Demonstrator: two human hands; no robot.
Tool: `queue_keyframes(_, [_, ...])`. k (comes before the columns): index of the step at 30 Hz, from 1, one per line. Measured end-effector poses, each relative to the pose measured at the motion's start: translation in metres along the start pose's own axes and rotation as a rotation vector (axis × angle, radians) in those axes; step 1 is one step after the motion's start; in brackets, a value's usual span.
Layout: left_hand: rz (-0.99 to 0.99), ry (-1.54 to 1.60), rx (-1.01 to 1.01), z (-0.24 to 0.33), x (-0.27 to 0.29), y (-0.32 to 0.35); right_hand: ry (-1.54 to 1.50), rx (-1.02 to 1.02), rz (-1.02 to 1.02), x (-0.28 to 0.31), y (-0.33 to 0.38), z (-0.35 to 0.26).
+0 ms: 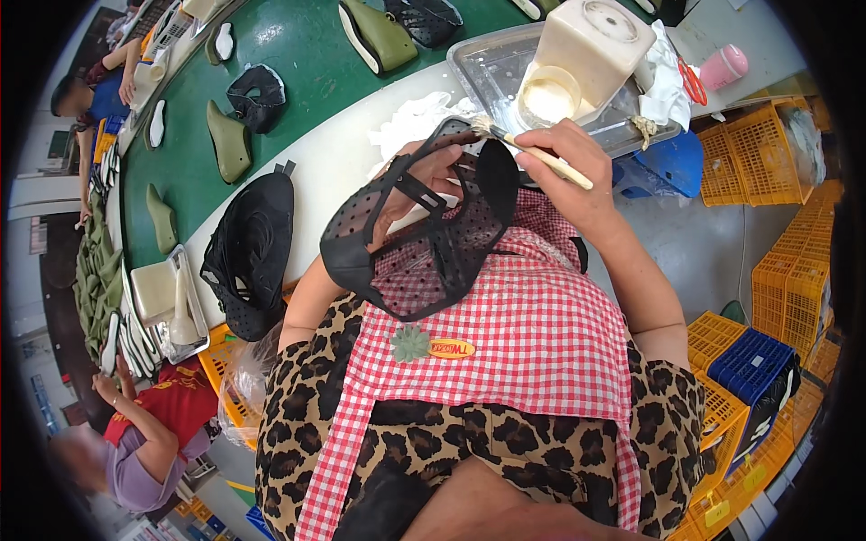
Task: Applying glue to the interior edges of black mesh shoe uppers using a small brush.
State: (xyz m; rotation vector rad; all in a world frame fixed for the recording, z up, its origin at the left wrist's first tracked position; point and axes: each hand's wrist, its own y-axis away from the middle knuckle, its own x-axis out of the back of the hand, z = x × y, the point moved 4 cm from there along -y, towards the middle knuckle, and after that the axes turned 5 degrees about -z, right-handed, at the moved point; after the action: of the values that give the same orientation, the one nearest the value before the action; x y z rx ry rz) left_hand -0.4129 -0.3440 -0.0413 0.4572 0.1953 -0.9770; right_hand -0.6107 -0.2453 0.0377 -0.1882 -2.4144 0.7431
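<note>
My left hand [433, 176] is closed on a black mesh shoe upper [433, 261], which I hold above my lap. Most of this hand shows only through the opening and the thin mesh. Between the fingers and thumb of my right hand [577, 158] is a brush [568, 171] with a pale wooden handle. Its bristles meet or hover just over the upper's far edge; I cannot tell which. Just beyond, a clear tray [474, 65] carries a whitish square container [600, 50] and a round cup of pale liquid [550, 95].
To the left lie stacked black uppers [253, 239]. Green shoe lasts [227, 144] stand on the green work surface [307, 90]. White cloth [415, 122], red-handled scissors [691, 83] and a pink bottle [724, 66] are beyond. Yellow crates [753, 158] stand right; co-workers [153, 442] sit left.
</note>
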Motion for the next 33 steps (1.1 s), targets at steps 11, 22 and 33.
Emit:
queue_keyframes(11, [0.034, 0.113, -0.152, 0.012, 0.01, -0.001, 0.003, -0.383, 0.111, 0.014, 0.059, 0.039])
queue_keyframes(22, [-0.059, 0.061, -0.177, 0.019, -0.003, -0.054, 0.075, -0.33, 0.263, 0.029, 0.032, 0.034])
queue_keyframes(33, [-0.127, 0.168, -0.201, 0.011, 0.021, -0.059, 0.148, -0.258, 0.207, 0.028, 0.054, 0.058])
